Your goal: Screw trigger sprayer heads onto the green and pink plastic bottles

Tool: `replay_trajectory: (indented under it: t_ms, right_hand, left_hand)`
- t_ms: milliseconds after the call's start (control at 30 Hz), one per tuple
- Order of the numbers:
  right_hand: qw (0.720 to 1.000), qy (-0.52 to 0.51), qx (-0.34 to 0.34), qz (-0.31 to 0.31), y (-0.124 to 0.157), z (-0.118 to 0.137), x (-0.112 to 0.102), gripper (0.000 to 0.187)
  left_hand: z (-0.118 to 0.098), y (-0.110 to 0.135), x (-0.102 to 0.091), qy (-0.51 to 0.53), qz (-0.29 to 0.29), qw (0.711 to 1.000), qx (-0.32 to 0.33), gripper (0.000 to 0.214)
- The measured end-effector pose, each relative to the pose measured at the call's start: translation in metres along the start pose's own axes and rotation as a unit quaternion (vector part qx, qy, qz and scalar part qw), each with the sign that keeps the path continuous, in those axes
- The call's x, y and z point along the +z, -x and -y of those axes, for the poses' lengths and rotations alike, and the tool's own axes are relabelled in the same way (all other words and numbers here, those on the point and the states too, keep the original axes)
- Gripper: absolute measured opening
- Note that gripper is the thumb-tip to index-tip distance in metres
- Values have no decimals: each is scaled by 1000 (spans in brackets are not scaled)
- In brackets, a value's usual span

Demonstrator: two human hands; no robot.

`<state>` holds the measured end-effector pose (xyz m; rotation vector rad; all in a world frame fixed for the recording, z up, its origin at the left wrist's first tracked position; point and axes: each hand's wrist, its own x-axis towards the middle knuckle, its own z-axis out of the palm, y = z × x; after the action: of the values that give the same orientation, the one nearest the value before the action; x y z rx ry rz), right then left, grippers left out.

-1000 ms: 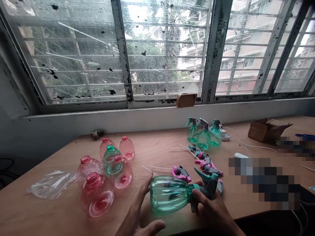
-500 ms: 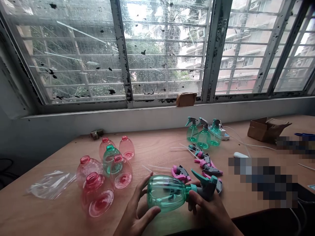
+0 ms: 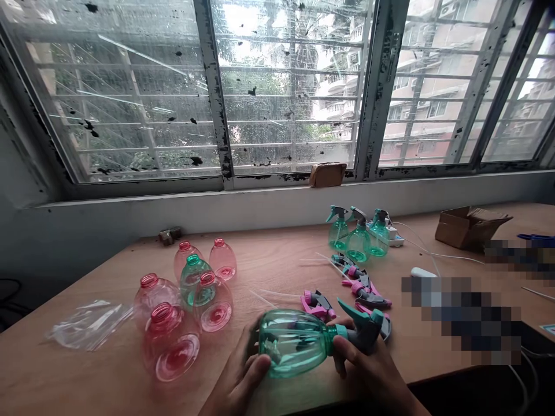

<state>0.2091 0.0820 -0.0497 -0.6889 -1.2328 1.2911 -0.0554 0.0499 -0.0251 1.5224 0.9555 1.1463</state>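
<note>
the left hand's fingers (image 3: 259,366) curl against the round bottom end of a green bottle (image 3: 297,342), pressed onto the clear plastic with the thumb on the near side. the left hand (image 3: 239,381) cups that end from below. the right hand's fingers (image 3: 340,352) close around the neck, where a green and grey spray head (image 3: 365,328) sits on the bottle, and the right hand (image 3: 370,375) grips it from the near side. the bottle lies on its side between the two hands, just above the near edge of the wooden table (image 3: 277,263), with its bottom to the left and the nozzle pointing away to the left. just behind it lies a loose pink and grey trigger (image 3: 318,305), and further back a small heap of triggers (image 3: 363,286) with thin white tubes sticking out. beyond those, three finished green sprayers (image 3: 359,237) stand upright together beside a white power strip (image 3: 394,236). to the left, well apart from the hands, a group of open pink bottles (image 3: 171,345) stands or leans with one open green one (image 3: 194,277) among them. a crumpled clear bag (image 3: 89,325) lies at the far left. an open cardboard box (image 3: 470,226) sits at the right rear. a grimy barred window (image 3: 286,86) runs along the back, with a small brown block (image 3: 328,174) on its ledge.
</note>
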Motion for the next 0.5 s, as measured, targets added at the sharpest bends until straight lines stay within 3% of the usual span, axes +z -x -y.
replay_trajectory:
  t_ms: [267, 500]
  right_hand:
    - [999, -7, 12, -37, -3, 1, 2, 40]
    - [999, 6, -3, -36, 0, 0, 3, 39]
  left_hand:
    - [1, 8, 9, -81, -1, 991, 109, 69]
    - [9, 1, 3, -44, -27, 999, 15, 78]
